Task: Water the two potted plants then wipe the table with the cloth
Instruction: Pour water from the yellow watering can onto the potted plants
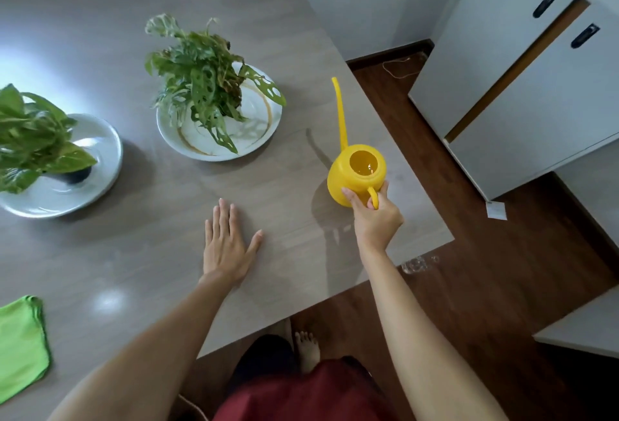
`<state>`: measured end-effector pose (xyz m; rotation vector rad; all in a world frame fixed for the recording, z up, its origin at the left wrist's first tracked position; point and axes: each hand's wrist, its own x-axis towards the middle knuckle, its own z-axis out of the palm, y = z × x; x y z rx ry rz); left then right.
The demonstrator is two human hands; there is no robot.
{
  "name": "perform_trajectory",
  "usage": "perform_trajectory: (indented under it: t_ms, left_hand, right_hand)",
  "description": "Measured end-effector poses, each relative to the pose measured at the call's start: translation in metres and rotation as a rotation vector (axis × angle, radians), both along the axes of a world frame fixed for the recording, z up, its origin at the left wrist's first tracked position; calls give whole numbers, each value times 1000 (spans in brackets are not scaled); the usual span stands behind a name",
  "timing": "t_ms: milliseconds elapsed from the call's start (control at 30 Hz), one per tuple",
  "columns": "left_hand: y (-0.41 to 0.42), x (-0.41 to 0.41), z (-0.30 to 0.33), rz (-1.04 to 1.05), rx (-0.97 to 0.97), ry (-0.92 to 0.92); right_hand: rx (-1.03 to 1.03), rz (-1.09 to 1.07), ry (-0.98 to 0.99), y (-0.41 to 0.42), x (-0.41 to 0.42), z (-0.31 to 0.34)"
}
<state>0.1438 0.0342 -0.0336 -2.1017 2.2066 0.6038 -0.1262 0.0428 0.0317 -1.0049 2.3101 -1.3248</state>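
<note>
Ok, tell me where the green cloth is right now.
In the head view, the green cloth lies folded on the table at the lower left edge of the picture, nearer the person than the left potted plant and well left of the left hand.

Two potted plants are set on plates on the table (134,52), one plant (197,75) right of the other (30,139); the watering can (356,174) is placed further right (near the edge), the cloth (20,347) at front left

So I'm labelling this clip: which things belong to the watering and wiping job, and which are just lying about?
For the job:
yellow watering can, gripped by the right hand
holey-leaved plant
broad-leaved plant
green cloth
table

Just lying about:
white cabinet
clear glass object on the floor
</note>
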Motion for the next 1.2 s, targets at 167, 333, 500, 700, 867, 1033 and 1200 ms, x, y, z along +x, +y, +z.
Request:
perform_trajectory:
  t_ms: [167, 333, 500, 700, 867, 1033, 1200]
  left_hand:
    - [-11, 24, 5, 47, 10, 26]
    - [-23, 46, 3, 60, -2, 51]
    - [-35, 56, 0, 76, -8, 39]
    - [-32, 53, -13, 78, -92, -37]
    - [-30, 52, -18, 78, -140, -40]
    - [-30, 53, -18, 77, -146, -35]
    - [-29, 53, -18, 79, -156, -32]
  right_hand:
    - [-35, 0, 5, -5, 25, 19]
    - [-98, 10, -42, -10, 46, 38]
    - [-111, 68, -40, -17, 61, 47]
    - [-113, 120, -68, -17, 74, 57]
    - [-105, 172, -102, -15, 82, 67]
    - [-107, 235, -100, -16, 93, 81]
    - [-115, 311, -23, -19, 95, 90]
